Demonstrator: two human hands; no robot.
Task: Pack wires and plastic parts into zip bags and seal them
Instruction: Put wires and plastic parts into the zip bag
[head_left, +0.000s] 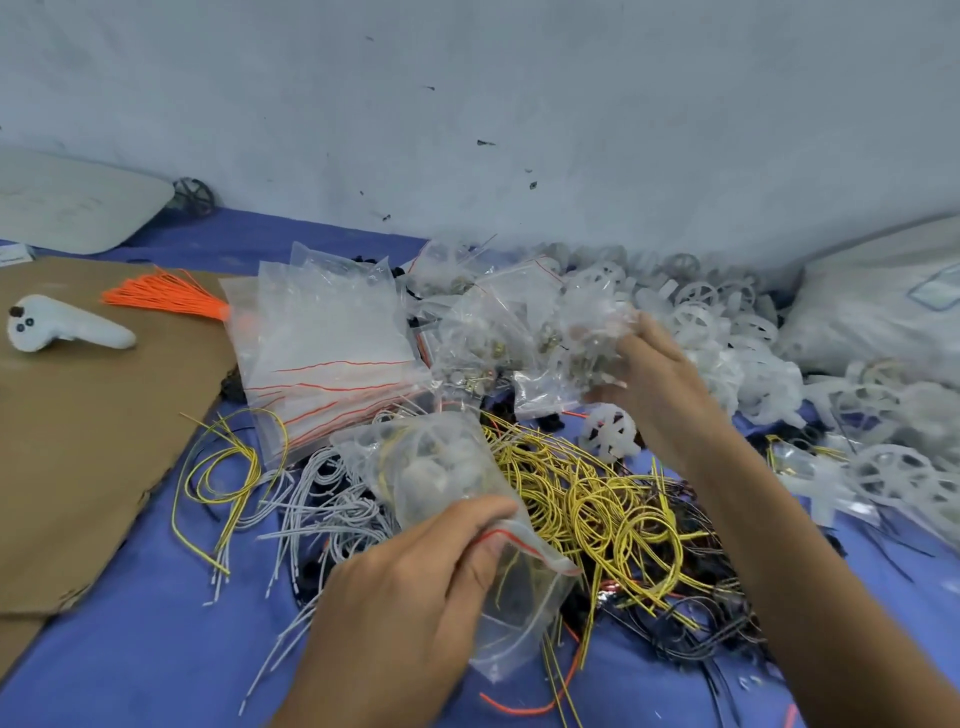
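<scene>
Head camera looks down, close over the bedsheet (156, 649) (wall behind)

Two bare hands: left hand (410, 587), right hand (649, 379). One stuffed clear zip bag (441, 467) in each. One white plastic handheld controller (67, 325), one orange wire bundle (166, 297), one brown cardboard sheet (78, 457), one dark spoked wheel (193, 195). Yellow wire loops (597, 504), grey wires (332, 509), white plastic wheels (727, 322), flat empty zip bags (332, 353): lol, way too many to count.
</scene>
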